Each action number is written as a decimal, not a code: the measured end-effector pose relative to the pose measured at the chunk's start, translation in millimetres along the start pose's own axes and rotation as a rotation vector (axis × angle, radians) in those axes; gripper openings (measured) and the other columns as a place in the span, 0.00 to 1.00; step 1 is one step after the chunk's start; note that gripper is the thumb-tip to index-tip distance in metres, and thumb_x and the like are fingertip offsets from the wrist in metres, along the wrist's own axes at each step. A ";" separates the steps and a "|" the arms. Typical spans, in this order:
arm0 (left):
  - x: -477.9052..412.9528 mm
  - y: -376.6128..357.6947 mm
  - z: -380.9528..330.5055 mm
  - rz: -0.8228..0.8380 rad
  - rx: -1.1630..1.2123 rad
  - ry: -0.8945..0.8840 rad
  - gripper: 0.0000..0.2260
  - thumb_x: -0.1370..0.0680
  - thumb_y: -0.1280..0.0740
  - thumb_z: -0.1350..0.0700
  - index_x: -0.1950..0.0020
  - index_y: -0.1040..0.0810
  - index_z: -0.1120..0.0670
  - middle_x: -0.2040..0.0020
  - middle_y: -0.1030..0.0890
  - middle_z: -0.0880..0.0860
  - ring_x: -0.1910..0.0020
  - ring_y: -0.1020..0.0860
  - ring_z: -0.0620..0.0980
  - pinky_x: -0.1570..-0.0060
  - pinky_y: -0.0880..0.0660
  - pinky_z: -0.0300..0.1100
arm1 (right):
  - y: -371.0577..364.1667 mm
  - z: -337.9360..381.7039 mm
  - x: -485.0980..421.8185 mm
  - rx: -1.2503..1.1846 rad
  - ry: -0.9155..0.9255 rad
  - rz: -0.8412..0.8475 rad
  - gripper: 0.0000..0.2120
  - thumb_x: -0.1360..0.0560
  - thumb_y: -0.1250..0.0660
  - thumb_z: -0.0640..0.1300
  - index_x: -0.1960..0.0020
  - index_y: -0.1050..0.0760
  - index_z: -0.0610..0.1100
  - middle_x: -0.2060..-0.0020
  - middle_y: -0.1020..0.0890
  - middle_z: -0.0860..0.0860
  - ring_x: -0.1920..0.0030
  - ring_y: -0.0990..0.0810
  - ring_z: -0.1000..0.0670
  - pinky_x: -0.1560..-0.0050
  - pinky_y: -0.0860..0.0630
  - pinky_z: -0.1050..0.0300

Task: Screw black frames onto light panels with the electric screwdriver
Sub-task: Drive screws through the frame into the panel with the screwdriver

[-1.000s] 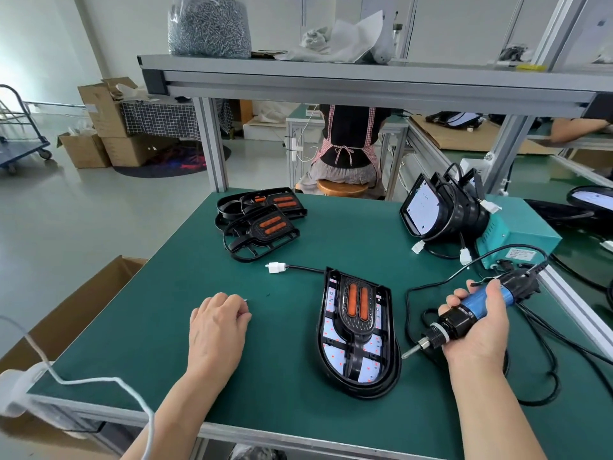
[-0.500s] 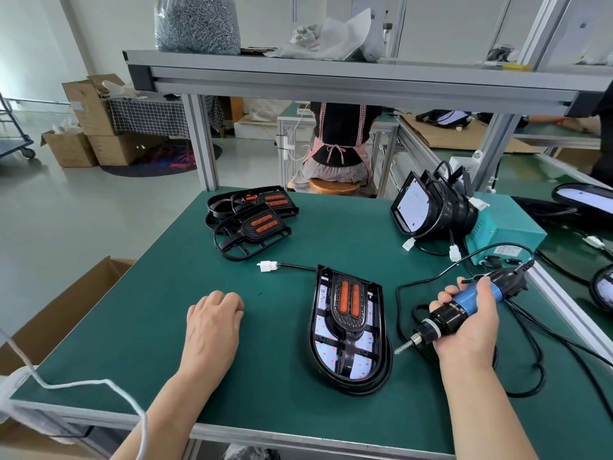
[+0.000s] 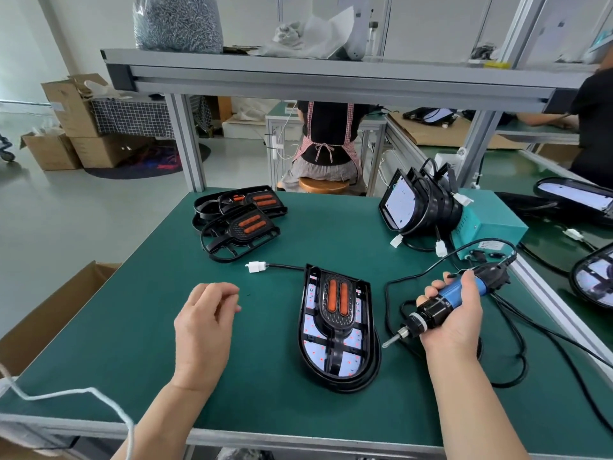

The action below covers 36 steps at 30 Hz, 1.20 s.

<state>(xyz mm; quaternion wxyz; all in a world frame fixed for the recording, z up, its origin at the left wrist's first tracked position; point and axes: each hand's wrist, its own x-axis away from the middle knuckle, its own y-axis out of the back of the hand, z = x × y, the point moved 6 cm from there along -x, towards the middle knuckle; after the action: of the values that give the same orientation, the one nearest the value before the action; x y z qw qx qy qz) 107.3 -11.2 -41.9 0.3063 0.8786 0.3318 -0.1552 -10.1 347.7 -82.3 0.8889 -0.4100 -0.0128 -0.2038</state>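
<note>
A light panel point(image 3: 338, 351) lies on the green table point(image 3: 132, 327) with a black frame point(image 3: 336, 302) carrying two orange strips seated on top. Its cable ends in a white plug point(image 3: 256, 267) to the upper left. My right hand point(image 3: 454, 315) grips the blue and black electric screwdriver point(image 3: 444, 302), whose bit points down-left just off the panel's right edge. My left hand point(image 3: 204, 322) hovers left of the panel with its fingers curled and its thumb and fingertips pinched together, seemingly on a small screw too tiny to make out.
Spare black frames point(image 3: 240, 224) are stacked at the back left. Finished panels point(image 3: 418, 204) lean against a teal power box point(image 3: 487, 224) at the back right. The screwdriver's black cord point(image 3: 517, 353) loops across the right side. An overhead shelf point(image 3: 331, 74) holds a bag of screws point(image 3: 177, 23).
My left hand has lifted off the table and curled its fingers into a pinch. The right hand with the screwdriver has stayed beside the panel.
</note>
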 end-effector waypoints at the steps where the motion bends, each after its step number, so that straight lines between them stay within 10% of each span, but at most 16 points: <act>1: -0.2 -2.6 -5.2 0.022 0.109 0.062 0.10 0.23 0.30 0.66 0.56 0.18 0.51 0.59 0.18 0.48 0.59 0.18 0.40 0.57 0.27 0.27 | -1.6 0.6 2.5 -0.001 -0.001 -0.019 0.12 0.20 0.34 0.56 0.53 0.27 0.47 0.66 0.24 0.54 0.70 0.25 0.55 0.68 0.31 0.64; 14: 49.4 -69.0 -83.1 0.557 0.801 0.544 0.05 0.29 0.24 0.62 0.54 0.13 0.57 0.53 0.13 0.58 0.49 0.15 0.52 0.42 0.23 0.44 | -47.2 35.7 61.0 -0.114 0.079 -0.145 0.11 0.22 0.28 0.50 0.46 0.28 0.48 0.71 0.22 0.54 0.71 0.22 0.54 0.72 0.26 0.65; 24: 56.2 -81.7 -91.6 0.612 0.936 0.708 0.09 0.32 0.26 0.57 0.59 0.20 0.61 0.66 0.19 0.57 0.72 0.21 0.46 0.73 0.25 0.33 | -66.1 61.1 85.8 0.043 0.165 -0.043 0.14 0.18 0.34 0.52 0.37 0.30 0.47 0.59 0.24 0.52 0.61 0.24 0.52 0.57 0.27 0.57; 36: 69.5 -88.8 -98.0 0.682 1.157 0.857 0.03 0.32 0.28 0.67 0.61 0.15 0.63 0.61 0.17 0.63 0.64 0.15 0.53 0.67 0.20 0.35 | -62.0 62.0 88.4 -0.042 0.219 -0.034 0.33 0.21 0.31 0.55 0.25 0.34 0.36 0.48 0.27 0.43 0.50 0.27 0.44 0.45 0.30 0.45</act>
<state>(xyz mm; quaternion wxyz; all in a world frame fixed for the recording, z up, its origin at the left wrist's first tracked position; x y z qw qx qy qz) 104.7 138.1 -38.7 -0.3223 0.9346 0.0004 0.1508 56.7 326.1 20.4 0.8725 -0.4037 0.0814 -0.2628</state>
